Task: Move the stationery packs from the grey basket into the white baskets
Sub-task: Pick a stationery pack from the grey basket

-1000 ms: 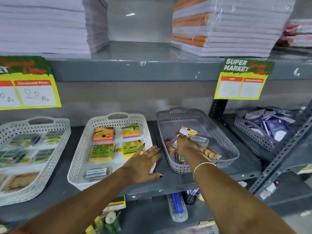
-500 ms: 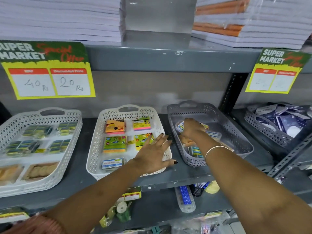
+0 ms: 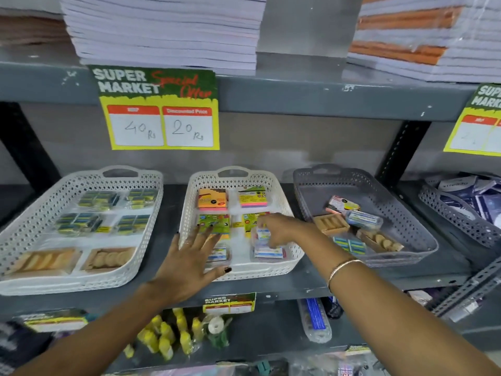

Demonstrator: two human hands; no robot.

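Two white baskets (image 3: 282, 191), one grey basket (image 3: 401, 213).

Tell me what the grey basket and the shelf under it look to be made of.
Grey basket: moulded plastic by the look, matte, with a perforated lattice wall and a handle cut-out. Shelf: probably painted metal, grey, with pale chips along its front edge and a punched angle post beside it.

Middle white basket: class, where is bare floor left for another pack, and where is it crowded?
In the middle white basket, bare floor is scarce: narrow strips between packs. The grey basket has open floor at its back, behind the pink-yellow pack. The right hand holds a small pack.
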